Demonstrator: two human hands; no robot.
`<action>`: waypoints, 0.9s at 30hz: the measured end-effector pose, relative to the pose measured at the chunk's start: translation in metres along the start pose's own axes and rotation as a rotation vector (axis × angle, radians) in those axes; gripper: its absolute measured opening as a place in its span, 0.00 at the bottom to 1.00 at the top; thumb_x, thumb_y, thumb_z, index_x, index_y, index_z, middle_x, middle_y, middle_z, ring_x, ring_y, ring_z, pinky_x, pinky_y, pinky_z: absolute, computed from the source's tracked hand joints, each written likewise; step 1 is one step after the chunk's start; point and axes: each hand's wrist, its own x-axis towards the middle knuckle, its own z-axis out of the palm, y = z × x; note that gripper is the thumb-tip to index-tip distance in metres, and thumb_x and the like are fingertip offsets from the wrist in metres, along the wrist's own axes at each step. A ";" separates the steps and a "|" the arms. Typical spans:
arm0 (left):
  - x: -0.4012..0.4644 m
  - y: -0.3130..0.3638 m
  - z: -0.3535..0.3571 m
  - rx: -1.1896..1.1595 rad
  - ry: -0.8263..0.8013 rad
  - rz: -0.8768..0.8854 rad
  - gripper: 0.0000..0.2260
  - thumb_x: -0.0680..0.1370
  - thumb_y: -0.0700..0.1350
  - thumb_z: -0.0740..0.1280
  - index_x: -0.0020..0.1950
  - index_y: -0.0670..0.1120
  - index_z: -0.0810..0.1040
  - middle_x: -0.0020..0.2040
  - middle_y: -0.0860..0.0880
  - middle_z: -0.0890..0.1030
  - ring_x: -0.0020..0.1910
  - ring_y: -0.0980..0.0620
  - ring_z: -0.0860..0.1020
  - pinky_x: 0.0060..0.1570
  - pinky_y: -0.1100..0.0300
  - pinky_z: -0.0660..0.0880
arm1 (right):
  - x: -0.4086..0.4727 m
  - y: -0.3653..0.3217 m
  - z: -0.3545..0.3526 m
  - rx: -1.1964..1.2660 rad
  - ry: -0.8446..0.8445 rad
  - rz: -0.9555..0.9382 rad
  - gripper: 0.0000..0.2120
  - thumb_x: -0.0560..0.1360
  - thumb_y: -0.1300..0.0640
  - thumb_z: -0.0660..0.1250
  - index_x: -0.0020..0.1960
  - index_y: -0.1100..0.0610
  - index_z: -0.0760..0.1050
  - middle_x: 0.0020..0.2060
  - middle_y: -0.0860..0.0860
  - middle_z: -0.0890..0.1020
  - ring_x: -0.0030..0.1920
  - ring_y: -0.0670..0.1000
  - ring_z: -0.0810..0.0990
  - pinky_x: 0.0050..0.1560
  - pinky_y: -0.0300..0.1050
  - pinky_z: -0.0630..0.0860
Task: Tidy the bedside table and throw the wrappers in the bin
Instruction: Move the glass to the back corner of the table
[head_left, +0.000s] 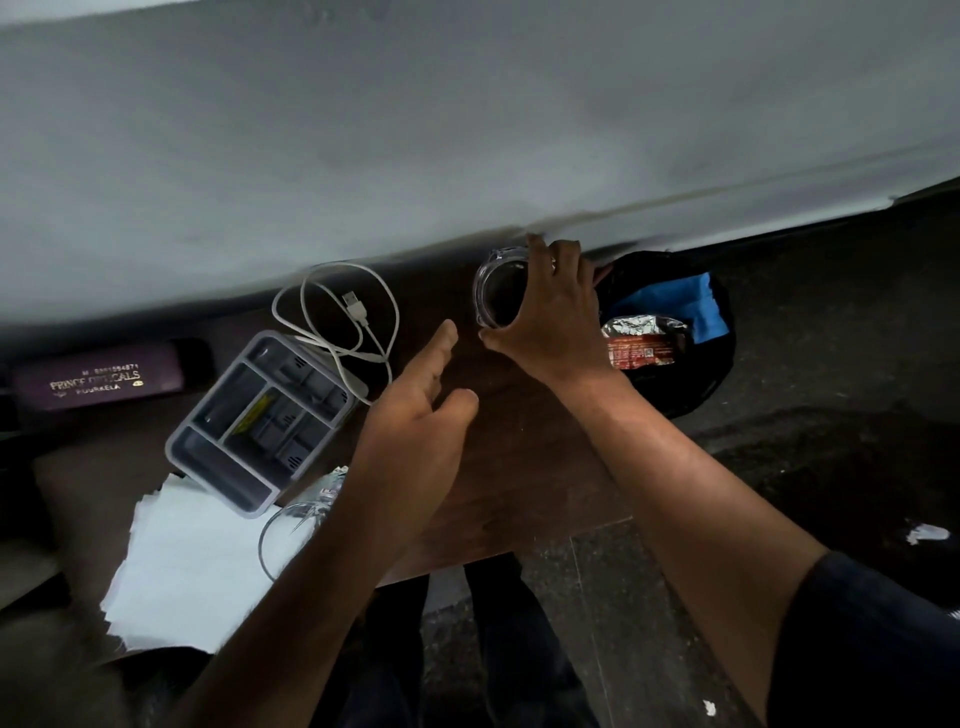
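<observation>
A pale grey wall (467, 130) fills the upper half of the view, and below it a dark wooden bedside table (519, 467) runs from the left edge to the middle. A stack of white paper (192, 561) overhangs the table's near-left corner, with a clear drinking glass (296, 519) lying on its side across it. Just behind the paper sits a grey divided organiser tray (260, 421), tilted, with a yellow-labelled item in its middle compartment. A black-lined bin (670, 332) stands on the floor beside the table's right edge — inside it lie a red and silver foil wrapper (641, 340) and something blue. A dark purple spectacle case (98, 382) lies at the far-left edge, near the wall. A looped white USB cable (337, 317) rests at the back edge, touching the tray. The right hand (550, 322) wraps around a clear glass jar (496, 288) at the table's back-right corner — fingers curled over its rim. The left hand (421, 415) hovers open above the table's middle, palm turned inward, holding nothing.
</observation>
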 end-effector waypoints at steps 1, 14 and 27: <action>-0.001 0.001 -0.002 -0.010 0.001 0.010 0.27 0.81 0.39 0.63 0.78 0.58 0.65 0.77 0.59 0.68 0.63 0.71 0.73 0.54 0.77 0.70 | -0.001 0.000 0.000 -0.006 0.000 0.003 0.55 0.62 0.43 0.81 0.79 0.55 0.55 0.75 0.58 0.62 0.77 0.61 0.58 0.74 0.60 0.66; -0.017 -0.002 -0.057 -0.106 0.172 0.040 0.24 0.79 0.29 0.58 0.74 0.43 0.72 0.67 0.49 0.80 0.66 0.58 0.78 0.71 0.57 0.71 | -0.094 -0.062 -0.040 0.065 -0.104 0.026 0.34 0.72 0.56 0.75 0.73 0.51 0.65 0.65 0.56 0.75 0.60 0.60 0.79 0.56 0.58 0.79; -0.053 -0.047 -0.135 -0.153 0.206 0.108 0.28 0.77 0.26 0.52 0.74 0.41 0.71 0.69 0.48 0.78 0.68 0.56 0.77 0.67 0.66 0.72 | -0.218 -0.145 0.006 -0.071 -0.398 -0.203 0.49 0.67 0.32 0.73 0.78 0.49 0.55 0.67 0.49 0.67 0.66 0.52 0.71 0.57 0.51 0.78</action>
